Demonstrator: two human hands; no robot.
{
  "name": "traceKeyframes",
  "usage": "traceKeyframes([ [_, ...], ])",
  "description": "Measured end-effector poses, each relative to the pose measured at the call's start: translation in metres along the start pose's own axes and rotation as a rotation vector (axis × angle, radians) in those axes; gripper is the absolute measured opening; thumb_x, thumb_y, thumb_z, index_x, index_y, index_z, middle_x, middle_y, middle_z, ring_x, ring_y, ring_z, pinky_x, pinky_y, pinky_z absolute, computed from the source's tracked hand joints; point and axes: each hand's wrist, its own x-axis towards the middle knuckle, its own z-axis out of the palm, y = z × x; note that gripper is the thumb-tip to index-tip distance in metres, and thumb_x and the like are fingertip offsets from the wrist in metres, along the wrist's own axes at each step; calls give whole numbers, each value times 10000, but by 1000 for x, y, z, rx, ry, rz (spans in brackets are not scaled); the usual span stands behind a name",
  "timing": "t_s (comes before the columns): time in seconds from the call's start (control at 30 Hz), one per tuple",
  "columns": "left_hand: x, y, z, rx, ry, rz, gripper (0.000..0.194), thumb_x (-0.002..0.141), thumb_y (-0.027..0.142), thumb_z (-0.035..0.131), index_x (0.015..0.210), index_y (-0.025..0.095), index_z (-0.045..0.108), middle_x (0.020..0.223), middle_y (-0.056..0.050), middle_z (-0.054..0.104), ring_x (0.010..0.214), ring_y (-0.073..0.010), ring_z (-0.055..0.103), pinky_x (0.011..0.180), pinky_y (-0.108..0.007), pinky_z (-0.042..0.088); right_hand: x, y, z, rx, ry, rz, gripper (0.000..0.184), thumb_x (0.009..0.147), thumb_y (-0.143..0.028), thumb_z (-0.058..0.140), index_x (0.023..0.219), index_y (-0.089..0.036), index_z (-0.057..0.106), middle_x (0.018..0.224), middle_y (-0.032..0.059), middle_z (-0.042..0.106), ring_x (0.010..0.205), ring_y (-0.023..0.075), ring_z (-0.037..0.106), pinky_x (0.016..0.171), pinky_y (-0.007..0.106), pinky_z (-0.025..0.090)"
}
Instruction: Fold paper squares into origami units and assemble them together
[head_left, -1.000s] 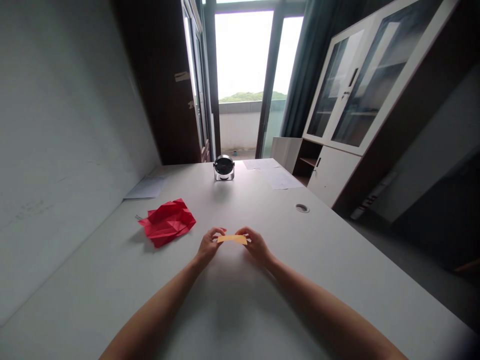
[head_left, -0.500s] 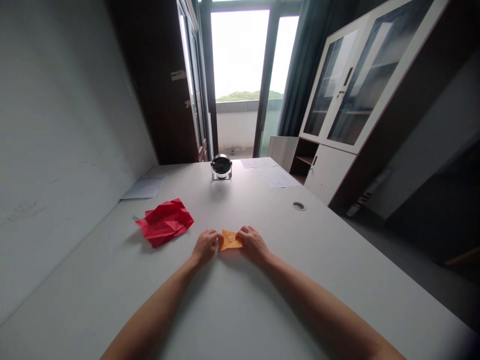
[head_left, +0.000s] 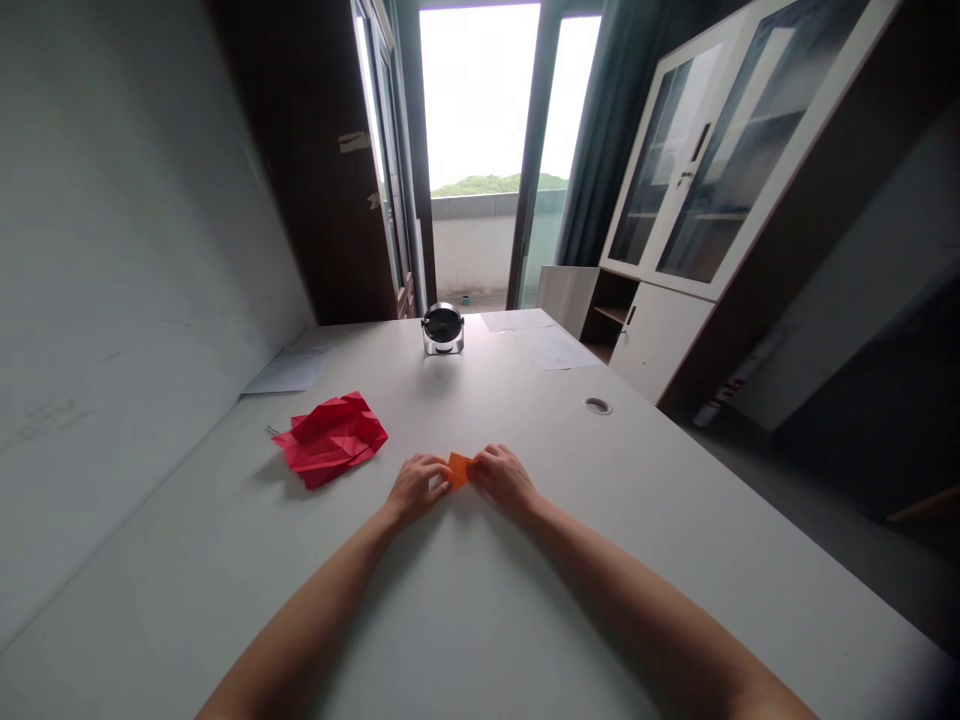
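A small piece of orange paper [head_left: 459,471] is held between my two hands, just above or on the white table. My left hand [head_left: 418,487] pinches its left edge between thumb and fingers. On the other side, my right hand [head_left: 504,480] has its fingers closed on the right edge, covering part of it. The paper looks folded and smaller than my hands. To the left of my left hand lies a creased, folded piece of red paper [head_left: 334,440], touched by neither hand.
A round black device on a silver stand [head_left: 443,329] stands toward the table's far end. White sheets [head_left: 559,351] lie at the far right, and others [head_left: 289,371] by the left wall. A round cable hole [head_left: 598,406] is at the right. Glass-door cabinets [head_left: 697,160] stand beyond.
The paper between my hands has turned from a wider yellow-orange face to a narrower, deeper orange one. My hands have come slightly closer together. The red paper stays put.
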Motion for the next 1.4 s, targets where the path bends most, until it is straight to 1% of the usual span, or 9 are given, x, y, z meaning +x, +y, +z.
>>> traceKeyframes([
  [0.07, 0, 0, 1, 7, -1, 11, 154, 888, 325, 664, 1021, 284, 728, 1156, -34, 711, 1116, -238, 593, 999, -405, 454, 0, 1, 2, -14, 10, 45, 64, 922, -297, 680, 927, -235, 698, 938, 37, 647, 940, 198, 551, 856, 286, 417],
  [0.2, 0, -1, 3, 30, 23, 2, 379, 859, 277, 681, 1236, 287, 643, 1214, -52, 680, 1145, -256, 576, 1030, -433, 454, 1, 2, 4, -53, 52, 132, 213, 878, -319, 726, 1073, -245, 680, 1045, 61, 647, 1017, 229, 540, 917, 323, 397],
  [0.3, 1, 0, 5, 36, 48, 13, 627, 841, 228, 670, 1436, 289, 480, 1374, -68, 588, 1241, -265, 525, 1091, -464, 429, 0, 1, 3, -82, 57, 152, 217, 876, -319, 719, 1069, -237, 665, 1050, 59, 639, 1017, 230, 532, 920, 325, 386],
  [0.37, 2, 0, 7, 45, 36, 57, 686, 849, 186, 637, 1487, 300, 414, 1487, -67, 491, 1342, -259, 454, 1141, -475, 394, 0, 0, 1, -101, 41, 152, 166, 887, -317, 703, 1024, -233, 664, 1020, 53, 631, 1000, 223, 527, 909, 318, 381],
  [0.57, 4, -1, 14, 160, -97, 163, 547, 881, 88, 526, 1378, 314, 554, 1618, -19, 334, 1514, -265, 229, 1206, -494, 316, -1, -5, -5, -120, -6, 116, 185, 893, -407, 711, 940, -231, 673, 1017, 62, 607, 1000, 229, 515, 883, 320, 373],
  [0.83, 0, 0, 10, 160, -238, 116, 603, 905, 148, 515, 1473, 339, 443, 1578, -14, 417, 1480, -283, 321, 1205, -554, 270, -2, -3, -2, -89, 19, 99, 230, 846, -401, 767, 973, -242, 660, 1060, 70, 611, 1019, 248, 513, 884, 342, 372],
  [1.1, -1, 0, 9, 174, -204, 109, 467, 960, 304, 530, 1427, 301, 521, 1583, -60, 401, 1493, -301, 279, 1204, -525, 278, 2, 20, -3, -136, 130, 246, 127, 906, -332, 678, 980, -229, 666, 1073, 100, 614, 1021, 263, 511, 855, 361, 359],
  [1.23, -1, 0, 7, 157, -197, 99, 525, 936, 461, 579, 1427, 286, 520, 1576, -74, 414, 1486, -313, 296, 1210, -526, 260, 3, 27, -4, -127, 132, 284, 100, 939, -318, 632, 965, -231, 673, 1062, 92, 622, 1031, 261, 515, 857, 360, 351],
  [1.4, -1, -2, 7, 124, -154, 53, 611, 928, 370, 586, 1501, 240, 420, 1513, -85, 501, 1453, -286, 367, 1200, -470, 303, 6, 21, -5, -78, 78, 223, 249, 1026, -297, 473, 901, -220, 675, 1042, 74, 650, 1007, 227, 543, 864, 342, 350],
])
